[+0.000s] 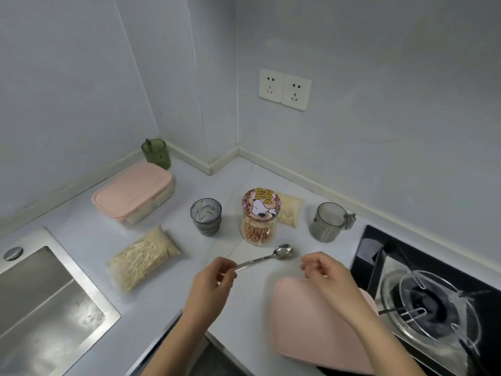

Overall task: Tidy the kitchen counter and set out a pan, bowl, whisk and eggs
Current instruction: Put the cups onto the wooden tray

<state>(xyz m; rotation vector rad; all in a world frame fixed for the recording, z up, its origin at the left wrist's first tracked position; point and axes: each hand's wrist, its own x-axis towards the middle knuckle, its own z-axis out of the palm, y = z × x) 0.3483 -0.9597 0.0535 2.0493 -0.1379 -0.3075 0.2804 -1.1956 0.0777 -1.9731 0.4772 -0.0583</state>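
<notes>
Pink lid [311, 324] beneath empty, loosely curled right hand [324, 270]; left hand [214, 278] pinches spoon [271, 255].

**One head-worn camera, aimed down into the bench corner**

You have a single wide-angle view, worn on your head and tilted forward and down. It faces the corner where two walls meet, with the bench [244, 172] spread out below you. The sink [40, 294] lies at the left edge and the hob [433, 294] at the right. Your left hand [214, 278] and right hand [325, 270] come in from the bottom, close to the lens, near enough that the spoon [271, 256] pinched in your left fingers [226, 267] shows plainly. The wall sockets [284, 89] sit farther off, above centre.
</notes>
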